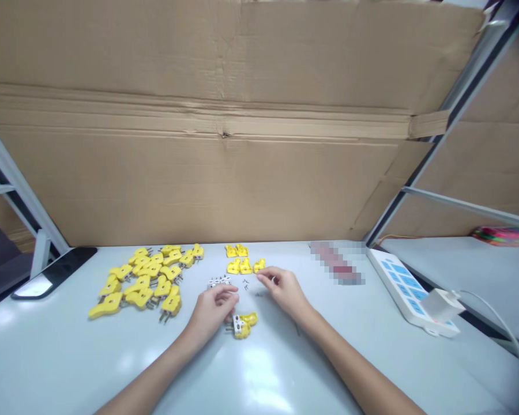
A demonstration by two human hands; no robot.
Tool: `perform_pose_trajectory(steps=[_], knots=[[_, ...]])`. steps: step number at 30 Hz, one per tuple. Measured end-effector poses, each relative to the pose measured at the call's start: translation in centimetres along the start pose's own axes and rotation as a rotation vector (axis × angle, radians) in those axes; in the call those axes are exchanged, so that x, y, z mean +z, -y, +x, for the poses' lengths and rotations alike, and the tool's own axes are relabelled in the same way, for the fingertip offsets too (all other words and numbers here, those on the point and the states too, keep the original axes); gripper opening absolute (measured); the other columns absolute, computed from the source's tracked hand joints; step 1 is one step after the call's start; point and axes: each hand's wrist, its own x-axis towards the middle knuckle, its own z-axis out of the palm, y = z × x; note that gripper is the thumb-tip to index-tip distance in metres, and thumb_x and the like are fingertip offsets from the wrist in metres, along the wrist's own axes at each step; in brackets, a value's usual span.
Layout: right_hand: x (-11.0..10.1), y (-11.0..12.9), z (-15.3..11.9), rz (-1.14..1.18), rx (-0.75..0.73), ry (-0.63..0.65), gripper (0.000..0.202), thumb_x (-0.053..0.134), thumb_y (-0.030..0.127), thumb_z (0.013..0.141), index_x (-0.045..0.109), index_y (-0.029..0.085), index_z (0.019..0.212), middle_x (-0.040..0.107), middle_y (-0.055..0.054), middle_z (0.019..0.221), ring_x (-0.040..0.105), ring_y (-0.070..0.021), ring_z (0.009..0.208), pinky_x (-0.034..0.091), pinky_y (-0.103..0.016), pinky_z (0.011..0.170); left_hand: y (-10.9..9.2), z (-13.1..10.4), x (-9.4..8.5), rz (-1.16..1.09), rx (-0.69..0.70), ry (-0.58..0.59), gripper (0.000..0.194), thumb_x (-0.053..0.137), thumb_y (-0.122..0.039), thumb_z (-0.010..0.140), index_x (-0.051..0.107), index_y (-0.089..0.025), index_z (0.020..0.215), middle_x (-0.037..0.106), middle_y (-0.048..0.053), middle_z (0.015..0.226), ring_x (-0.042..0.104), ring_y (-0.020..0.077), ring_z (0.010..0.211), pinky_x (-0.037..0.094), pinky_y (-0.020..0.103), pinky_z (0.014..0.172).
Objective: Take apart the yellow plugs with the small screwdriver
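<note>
My left hand (215, 308) hovers just left of an opened plug (241, 326), its fingers loosely bent and apart with nothing visible in them. That plug lies on the table with a white pin insert in a yellow shell. Farther back, my right hand (284, 291) has its fingertips pinched at the near edge of a yellow plug shell (259, 264). Beside that shell are more yellow shells (239, 266) in two short rows. White pin inserts (219, 280) stand behind my left hand, partly covered by it. Small dark screws (245, 283) lie scattered between my hands.
Several yellow plugs (149, 268) with metal pins are spread over the left of the white table (259, 374). A white power strip (410, 294) with a charger (442, 304) and cable lies at right. A cardboard wall (225, 190) closes the back. A pixelated reddish patch sits back right.
</note>
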Motion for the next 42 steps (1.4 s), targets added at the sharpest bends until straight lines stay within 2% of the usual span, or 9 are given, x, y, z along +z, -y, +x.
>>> perform_pose_trajectory(steps=[3,6,8,11,14,17,26,34,42], knots=[[-1.4,-0.8,0.8,-0.124,0.070,0.044,0.022,0.053,0.022,0.083,0.074,0.015,0.085,0.075,-0.011,0.092,0.067,-0.0223,0.084,0.049,-0.032,0.077,-0.7,0.2,-0.2,0.303,0.192,0.086,0.021,0.056,-0.031,0.082,0.070,-0.015,0.085,0.070,0.005,0.074,0.063,0.0181,0.067,0.049,0.028,0.064],[-2.2,-1.1,0.9,-0.185,0.096,0.077,0.017,0.057,0.019,0.079,0.074,0.015,0.078,0.075,-0.010,0.090,0.067,-0.0223,0.084,0.048,-0.031,0.078,-1.7,1.1,0.2,0.590,0.364,0.182,0.017,0.054,-0.020,0.084,0.070,-0.018,0.084,0.071,0.006,0.086,0.064,0.0198,0.080,0.048,0.030,0.077],[-2.3,-1.2,0.9,-0.202,0.099,0.086,0.015,0.059,0.018,0.078,0.074,0.015,0.076,0.075,-0.010,0.088,0.067,-0.0224,0.084,0.047,-0.031,0.079,-2.2,1.9,1.0,0.753,0.425,0.249,0.019,0.052,-0.017,0.086,0.070,-0.018,0.090,0.070,0.008,0.093,0.063,0.0210,0.087,0.047,0.031,0.082],[-2.2,-1.4,0.8,-0.241,0.098,0.085,0.014,0.060,0.017,0.078,0.074,0.015,0.076,0.075,-0.010,0.087,0.066,-0.0235,0.088,0.045,-0.031,0.083,-2.6,3.1,2.7,0.882,0.484,0.319,0.017,0.056,-0.017,0.086,0.070,-0.016,0.096,0.067,0.010,0.101,0.061,0.0231,0.094,0.046,0.032,0.085],[-2.3,-1.6,0.8,-0.282,0.106,0.076,0.015,0.059,0.016,0.078,0.074,0.014,0.077,0.075,-0.011,0.088,0.065,-0.0246,0.089,0.044,-0.032,0.083,-2.6,3.9,4.2,0.936,0.487,0.342,0.018,0.053,-0.015,0.087,0.070,-0.016,0.086,0.067,0.011,0.095,0.061,0.0234,0.090,0.047,0.031,0.080],[-2.4,-1.5,0.8,-0.304,0.116,0.080,0.017,0.058,0.015,0.080,0.075,0.014,0.079,0.075,-0.012,0.089,0.066,-0.0240,0.088,0.044,-0.031,0.082,-2.2,4.1,4.6,0.967,0.461,0.314,0.024,0.048,-0.011,0.087,0.070,-0.017,0.080,0.066,0.010,0.089,0.061,0.0229,0.089,0.047,0.031,0.079],[-1.4,-0.7,0.2,-0.301,0.121,0.201,0.010,0.066,0.012,0.074,0.075,0.017,0.072,0.076,-0.008,0.080,0.068,-0.0200,0.076,0.046,-0.025,0.070,-1.4,4.2,2.8,0.984,0.380,0.218,0.022,0.046,-0.015,0.089,0.068,-0.016,0.088,0.066,0.009,0.092,0.062,0.0229,0.090,0.046,0.031,0.081],[-0.7,-0.3,-0.2,-0.415,0.052,0.222,0.013,0.062,0.014,0.081,0.075,0.017,0.079,0.072,-0.010,0.089,0.060,-0.0251,0.096,0.042,-0.030,0.081,-2.2,4.0,1.4,0.892,0.345,0.152,0.016,0.055,-0.018,0.085,0.068,-0.017,0.093,0.069,0.009,0.098,0.063,0.0230,0.092,0.046,0.030,0.082],[-0.4,0.2,-0.2,-0.479,0.039,0.255,0.011,0.063,0.016,0.083,0.073,0.016,0.081,0.071,-0.011,0.090,0.059,-0.0261,0.095,0.040,-0.032,0.081,-1.7,4.2,2.2,0.879,0.296,0.116,0.007,0.059,-0.019,0.083,0.066,-0.017,0.083,0.070,0.006,0.083,0.064,0.0216,0.082,0.044,0.027,0.071]])
